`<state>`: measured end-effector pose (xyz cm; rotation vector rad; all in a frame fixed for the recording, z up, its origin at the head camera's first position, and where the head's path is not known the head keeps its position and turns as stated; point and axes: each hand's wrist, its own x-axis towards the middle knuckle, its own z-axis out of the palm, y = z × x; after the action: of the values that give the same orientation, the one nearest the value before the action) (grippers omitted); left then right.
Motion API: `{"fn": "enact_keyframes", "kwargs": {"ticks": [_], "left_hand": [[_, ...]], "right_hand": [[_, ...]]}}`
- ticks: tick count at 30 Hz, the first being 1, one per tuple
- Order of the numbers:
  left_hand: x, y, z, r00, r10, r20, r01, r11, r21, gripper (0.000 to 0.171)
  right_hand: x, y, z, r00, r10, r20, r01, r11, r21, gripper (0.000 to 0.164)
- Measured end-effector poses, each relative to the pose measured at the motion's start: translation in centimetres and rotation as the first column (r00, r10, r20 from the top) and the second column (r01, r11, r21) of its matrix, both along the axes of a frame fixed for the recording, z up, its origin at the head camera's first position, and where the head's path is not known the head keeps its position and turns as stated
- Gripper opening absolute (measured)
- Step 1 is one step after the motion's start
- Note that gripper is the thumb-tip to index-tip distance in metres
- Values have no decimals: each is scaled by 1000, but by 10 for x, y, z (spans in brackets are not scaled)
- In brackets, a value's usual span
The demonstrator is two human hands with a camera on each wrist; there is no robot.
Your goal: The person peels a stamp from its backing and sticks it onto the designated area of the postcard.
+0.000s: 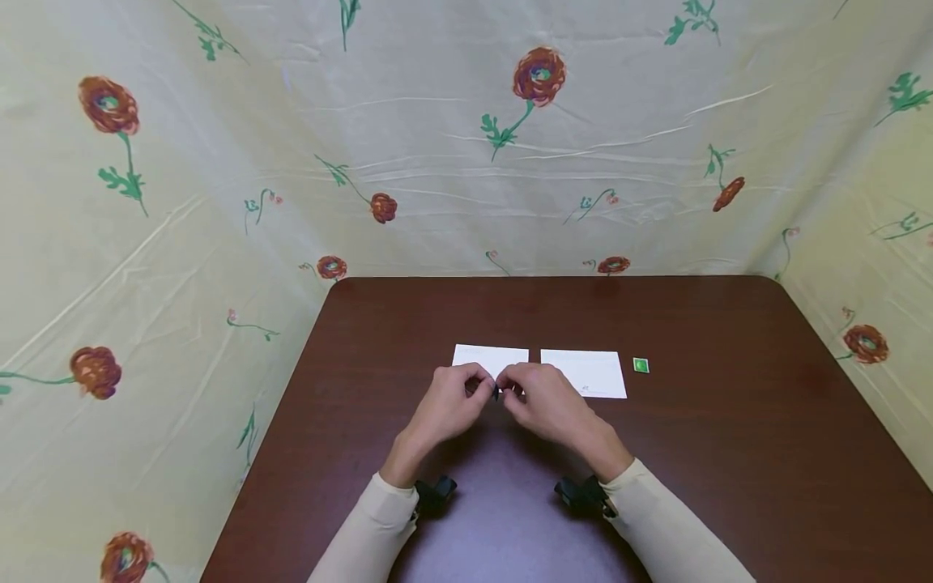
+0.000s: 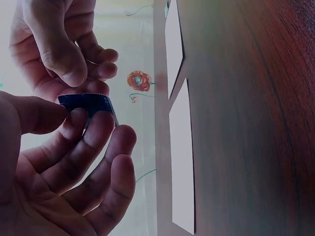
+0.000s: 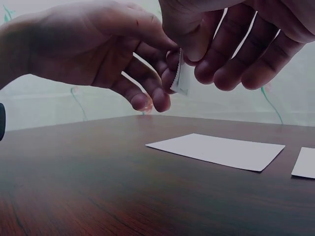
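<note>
A dark blue postage stamp (image 2: 84, 102) with a perforated edge is held up between both hands, above the table. My left hand (image 1: 453, 402) pinches it between thumb and fingertips, the other fingers curled below. From the other side, the right hand (image 1: 550, 405) pinches at the stamp's upper edge with thumb and forefinger. In the right wrist view the stamp's pale side (image 3: 180, 78) shows, slightly bent. Beyond the hands lie two white paper rectangles side by side, the left one (image 1: 490, 354) partly hidden by the fingers, the right one (image 1: 594, 372) with a small mark near its lower edge.
A small green stamp (image 1: 641, 365) with a white border lies right of the papers. The brown table (image 1: 729, 453) has its far edge against a flowered cloth (image 1: 437, 121) that hangs behind and at both sides.
</note>
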<state>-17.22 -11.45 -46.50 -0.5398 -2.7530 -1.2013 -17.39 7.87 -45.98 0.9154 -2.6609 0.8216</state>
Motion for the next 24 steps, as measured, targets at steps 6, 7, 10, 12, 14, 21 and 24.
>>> {"fn": "enact_keyframes", "kwargs": {"ticks": [6,7,10,12,14,21,24], "left_hand": [[0,0,0,1000,-8,12,8,1000,4,12],[0,1,0,1000,-10,18,10,1000,7,12],[0,1,0,1000,-16,26,16,1000,14,11],[0,0,0,999,-21,31,20,1000,21,10],[0,0,0,999,-26,32,26,999,24,10],[0,1,0,999,-44,24,44,999,19,11],[-1,1,-2,999,-45,27,45,999,14,11]], "right_hand": [[-1,0,0,1000,-7,-28,7,1000,26,15],[-1,0,0,999,-7,-32,8,1000,31,15],[-2,1,0,999,-3,-36,4,999,39,15],[-2,1,0,999,-2,-37,4,999,40,15],[-2,1,0,999,-4,-39,6,999,42,14],[-2,2,-2,999,-7,-42,9,999,45,12],[-1,2,-1,999,-6,-34,7,999,44,12]]}}
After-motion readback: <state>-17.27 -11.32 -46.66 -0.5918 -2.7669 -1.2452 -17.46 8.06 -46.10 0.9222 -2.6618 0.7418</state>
